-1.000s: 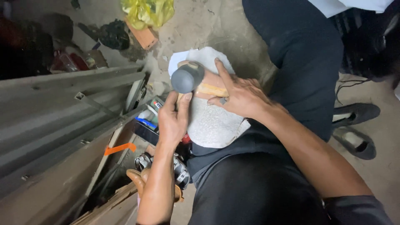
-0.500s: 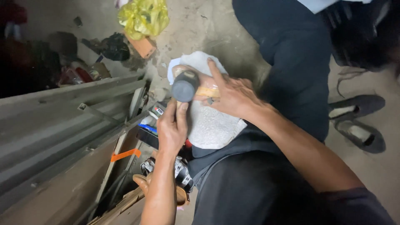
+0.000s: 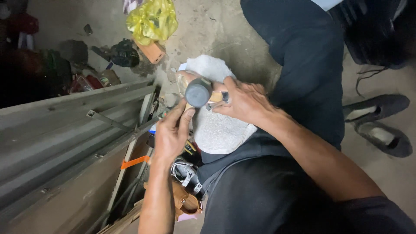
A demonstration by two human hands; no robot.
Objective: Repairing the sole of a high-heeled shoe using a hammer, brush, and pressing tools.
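A mallet with a dark grey round head and a short pale wooden handle sits over a white towel spread on my knee. My right hand, with a ring on one finger, is closed over the handle right next to the head. My left hand comes up from below and pinches a tan piece that runs under the mallet head and shows again behind it. The head hides most of that piece. My dark trousers fill the lower right.
Grey metal sheets and bars lean at the left, one marked with orange tape. A yellow plastic bag and an orange block lie on the concrete floor behind. Black shoes sit at the right. A brown leather item lies by my leg.
The view has shifted a little. My right hand's fingers have drawn closer together on the handle, and both hands keep their hold around the mallet head.
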